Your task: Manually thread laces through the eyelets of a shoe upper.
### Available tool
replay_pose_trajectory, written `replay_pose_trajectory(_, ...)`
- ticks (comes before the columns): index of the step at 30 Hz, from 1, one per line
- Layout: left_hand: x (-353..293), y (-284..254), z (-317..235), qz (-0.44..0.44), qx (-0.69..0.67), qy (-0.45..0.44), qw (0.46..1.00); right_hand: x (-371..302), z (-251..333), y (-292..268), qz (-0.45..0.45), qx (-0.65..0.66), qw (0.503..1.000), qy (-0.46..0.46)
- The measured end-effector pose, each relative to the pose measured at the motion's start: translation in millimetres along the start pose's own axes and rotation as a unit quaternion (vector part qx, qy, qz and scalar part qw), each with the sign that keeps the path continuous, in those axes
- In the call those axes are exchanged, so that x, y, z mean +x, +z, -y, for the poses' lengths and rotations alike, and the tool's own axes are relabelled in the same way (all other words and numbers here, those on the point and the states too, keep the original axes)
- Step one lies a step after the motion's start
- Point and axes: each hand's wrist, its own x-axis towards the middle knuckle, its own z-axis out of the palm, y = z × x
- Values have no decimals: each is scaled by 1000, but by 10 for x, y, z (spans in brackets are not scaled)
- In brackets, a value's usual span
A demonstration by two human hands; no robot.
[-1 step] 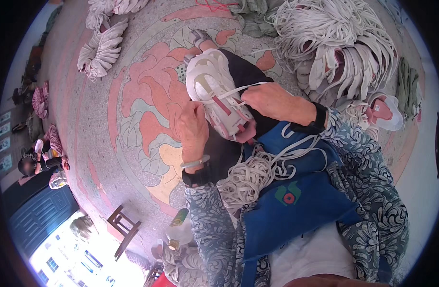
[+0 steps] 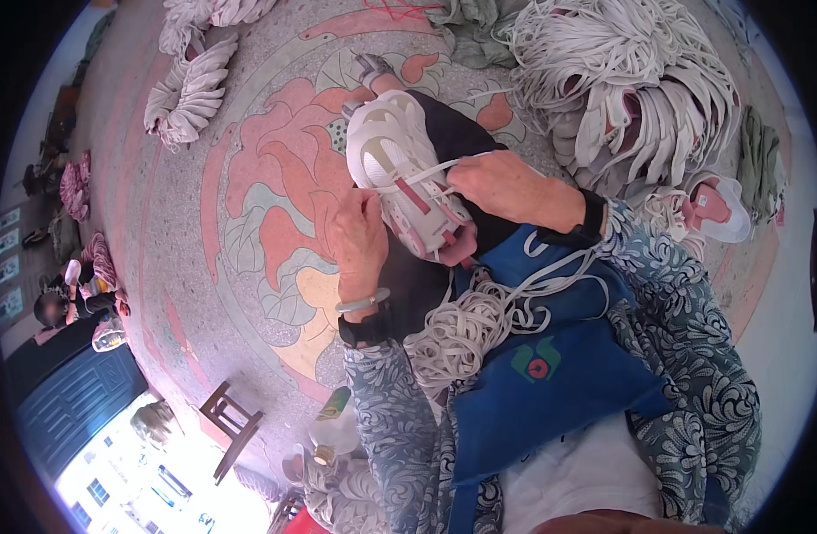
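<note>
A cream shoe upper with a pink lining rests on my dark-trousered leg, its heel opening toward me. A flat white shoelace crosses its eyelet area. My right hand pinches the lace at the right of the upper, fingers closed. On the left edge, my left hand has its fingers curled together at the lace's other side; its fingertips are partly hidden. A tangled bundle of white laces lies in my lap, on and beside a blue apron.
To the right is a big heap of shoe uppers and laces, with a pink-lined piece near it. Stacked uppers lie far left. A wooden stool and clear plastic bottle stand lower left. Another person sits at far left.
My right hand has shifted very slightly to the left, still on the lace. Otherwise nothing visibly differs.
</note>
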Motion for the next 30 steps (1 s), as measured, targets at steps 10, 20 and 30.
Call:
replay_pose_trajectory(10,71,-49,24,10,-53,-33,998,194,-27,22,80,-101,990,51)
replay_pose_trajectory(20,34,23,-9,-72,43,108,991,278,-13,92,-67,-107,992,9)
replay_pose_trajectory(30,-30,136,171,-58,-249,-111,960,209,-8,36,-15,95,994,52)
